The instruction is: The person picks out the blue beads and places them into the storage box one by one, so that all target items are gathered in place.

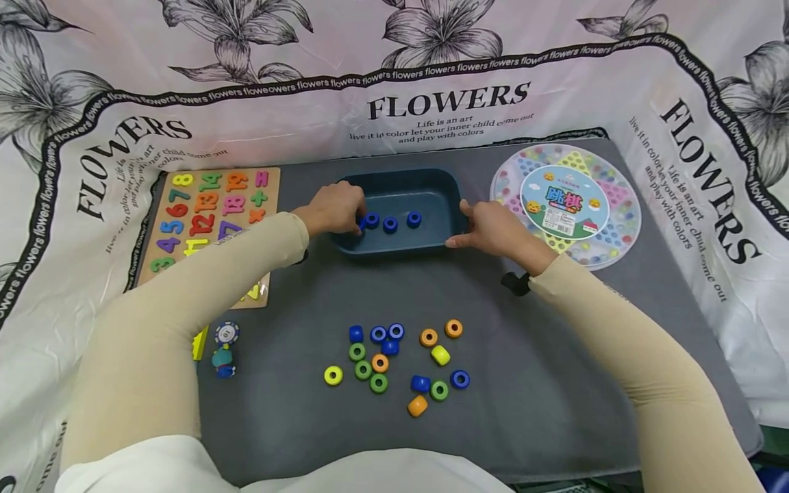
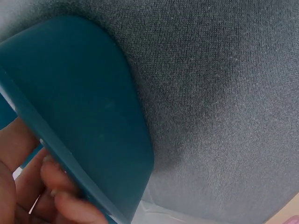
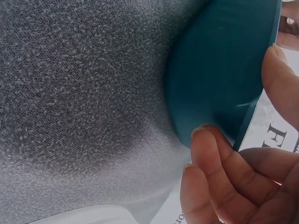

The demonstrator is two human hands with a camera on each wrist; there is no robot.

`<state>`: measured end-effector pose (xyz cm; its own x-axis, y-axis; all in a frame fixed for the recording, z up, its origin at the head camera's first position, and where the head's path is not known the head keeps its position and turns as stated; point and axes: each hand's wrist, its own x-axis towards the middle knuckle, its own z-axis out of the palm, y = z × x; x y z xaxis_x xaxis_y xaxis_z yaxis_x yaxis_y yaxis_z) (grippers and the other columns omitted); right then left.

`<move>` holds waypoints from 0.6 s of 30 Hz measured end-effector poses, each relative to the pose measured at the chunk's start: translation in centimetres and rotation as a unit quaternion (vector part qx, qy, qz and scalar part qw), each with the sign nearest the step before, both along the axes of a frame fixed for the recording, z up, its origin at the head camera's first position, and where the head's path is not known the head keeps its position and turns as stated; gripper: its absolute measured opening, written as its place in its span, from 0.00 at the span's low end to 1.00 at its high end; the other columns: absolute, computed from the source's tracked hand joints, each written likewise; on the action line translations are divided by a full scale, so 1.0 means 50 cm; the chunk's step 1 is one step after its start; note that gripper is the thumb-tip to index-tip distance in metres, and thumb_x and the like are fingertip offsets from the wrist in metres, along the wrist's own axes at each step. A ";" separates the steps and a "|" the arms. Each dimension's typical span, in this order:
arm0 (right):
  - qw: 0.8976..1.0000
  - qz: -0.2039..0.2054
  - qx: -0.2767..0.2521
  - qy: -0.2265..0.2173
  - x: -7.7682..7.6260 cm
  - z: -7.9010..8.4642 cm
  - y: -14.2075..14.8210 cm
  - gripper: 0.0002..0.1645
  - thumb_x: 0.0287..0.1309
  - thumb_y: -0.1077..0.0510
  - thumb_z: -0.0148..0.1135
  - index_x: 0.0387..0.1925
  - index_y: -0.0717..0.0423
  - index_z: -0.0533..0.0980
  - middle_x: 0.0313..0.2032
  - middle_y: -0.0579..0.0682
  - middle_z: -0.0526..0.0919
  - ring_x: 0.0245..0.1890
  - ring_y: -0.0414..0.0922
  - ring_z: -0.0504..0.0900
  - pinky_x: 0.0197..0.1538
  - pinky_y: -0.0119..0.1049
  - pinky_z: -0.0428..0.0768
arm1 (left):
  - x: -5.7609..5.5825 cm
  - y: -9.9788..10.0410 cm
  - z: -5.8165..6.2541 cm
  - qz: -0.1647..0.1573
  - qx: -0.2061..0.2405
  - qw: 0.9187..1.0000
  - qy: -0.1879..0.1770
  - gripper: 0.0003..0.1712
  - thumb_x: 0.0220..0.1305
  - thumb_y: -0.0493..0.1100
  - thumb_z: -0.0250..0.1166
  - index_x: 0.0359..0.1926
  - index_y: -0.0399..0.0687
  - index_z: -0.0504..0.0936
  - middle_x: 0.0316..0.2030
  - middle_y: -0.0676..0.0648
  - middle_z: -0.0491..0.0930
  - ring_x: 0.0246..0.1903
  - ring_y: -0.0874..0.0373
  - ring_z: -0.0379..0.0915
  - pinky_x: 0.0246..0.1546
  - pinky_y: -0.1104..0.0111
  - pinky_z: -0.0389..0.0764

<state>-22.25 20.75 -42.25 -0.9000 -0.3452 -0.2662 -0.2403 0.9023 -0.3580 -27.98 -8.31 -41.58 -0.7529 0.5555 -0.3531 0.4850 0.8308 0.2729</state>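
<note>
A dark teal tray [image 1: 401, 250] lies toward the back of the table with several blue beads in it, such as this bead [image 1: 414, 219]. My left hand [image 1: 335, 209] reaches over the tray's left end, its fingertips down inside at another blue bead [image 1: 361, 223], which they partly cover. In the left wrist view its curled fingers [image 2: 56, 186] are behind the tray wall [image 2: 88, 107]. My right hand [image 1: 493, 229] holds the tray's right end. In the right wrist view its thumb touches the rim and its fingertips [image 3: 205, 144] lie against the outer wall [image 3: 215, 79].
Nearer the front lie loose beads in blue, green, orange and yellow, among them a yellow bead [image 1: 333, 375]. A number puzzle board [image 1: 271, 205] sits at left, a round board-game case [image 1: 625, 226] at right. A small figurine [image 1: 223, 361] and a poker chip [image 1: 227, 333] lie front left.
</note>
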 end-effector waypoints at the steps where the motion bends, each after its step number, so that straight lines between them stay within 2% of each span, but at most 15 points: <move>1: 1.000 0.000 -0.001 0.000 0.000 -0.001 0.000 0.53 0.46 0.38 0.68 0.66 0.62 0.60 0.23 0.52 0.82 0.20 0.44 0.73 0.24 0.34 0.67 | 0.001 0.000 0.000 0.001 0.001 1.000 -0.001 0.18 0.50 0.45 0.72 0.43 0.45 0.85 0.40 0.45 0.83 0.37 0.53 0.75 0.40 0.59 0.79; 6: 1.000 0.001 -0.002 -0.004 0.001 -0.001 -0.001 0.53 0.46 0.37 0.67 0.66 0.63 0.60 0.28 0.54 0.84 0.22 0.44 0.75 0.26 0.35 0.69 | 0.004 -0.001 0.000 0.004 0.001 1.000 -0.003 0.20 0.50 0.45 0.72 0.46 0.45 0.84 0.44 0.45 0.82 0.41 0.53 0.76 0.43 0.58 0.79; 14: 1.000 -0.004 0.004 -0.005 0.000 0.001 0.000 0.53 0.46 0.37 0.67 0.66 0.62 0.61 0.19 0.52 0.77 0.19 0.45 0.72 0.23 0.34 0.66 | 0.004 -0.006 0.019 0.011 0.013 1.000 0.002 0.23 0.51 0.46 0.71 0.49 0.45 0.82 0.50 0.44 0.80 0.49 0.50 0.75 0.47 0.55 0.77; 16: 1.000 -0.004 0.004 -0.003 -0.001 0.000 0.001 0.53 0.46 0.37 0.67 0.66 0.62 0.60 0.18 0.51 0.76 0.18 0.45 0.71 0.23 0.34 0.66 | 0.013 -0.004 0.030 0.003 0.024 1.000 0.013 0.23 0.52 0.47 0.70 0.49 0.45 0.82 0.50 0.45 0.80 0.49 0.50 0.75 0.47 0.55 0.77; 18: 1.000 -0.002 0.003 -0.003 -0.002 0.000 0.002 0.53 0.46 0.37 0.67 0.66 0.63 0.60 0.17 0.51 0.75 0.17 0.45 0.71 0.22 0.34 0.66 | 0.028 0.001 0.044 -0.021 0.042 0.998 0.030 0.21 0.52 0.46 0.70 0.48 0.45 0.82 0.48 0.45 0.81 0.47 0.50 0.77 0.46 0.56 0.78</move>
